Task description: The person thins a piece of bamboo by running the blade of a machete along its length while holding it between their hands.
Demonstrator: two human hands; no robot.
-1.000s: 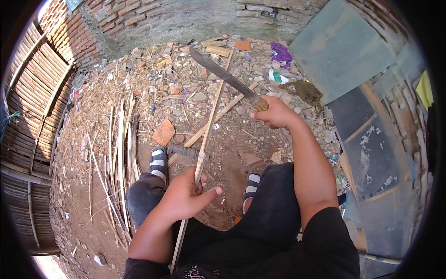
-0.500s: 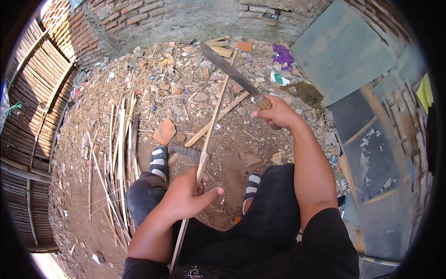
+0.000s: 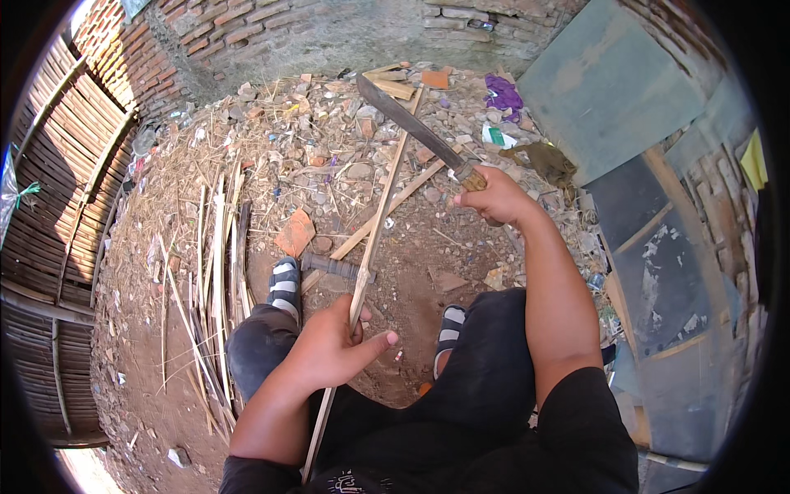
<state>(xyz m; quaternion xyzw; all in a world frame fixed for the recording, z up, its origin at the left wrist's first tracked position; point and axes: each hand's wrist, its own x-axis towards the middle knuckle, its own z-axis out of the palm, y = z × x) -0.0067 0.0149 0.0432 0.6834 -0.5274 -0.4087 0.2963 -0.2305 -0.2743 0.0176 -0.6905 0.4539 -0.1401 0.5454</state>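
Note:
A long, pale bamboo strip [image 3: 380, 216] runs from my lap up toward the rubble, with a node partway along it. My left hand [image 3: 329, 344] is closed around its lower part, thumb stretched out to the right. In my right hand [image 3: 502, 199] is the wooden handle of a machete [image 3: 411, 126]. Its dark, broad blade points up and left, and it crosses the far part of the strip in this view; whether the two touch I cannot tell. Below the strip, near my left foot, lies a short dark wooden piece [image 3: 333, 267] on the ground.
Several split bamboo strips [image 3: 218, 263] lie in a pile left of my left leg. Another flat strip [image 3: 350, 243] lies slantwise on the soil. Broken bricks and litter cover the ground toward a brick wall [image 3: 247, 29]. Grey boards [image 3: 613, 90] lean at the right, a bamboo panel [image 3: 62, 181] at the left.

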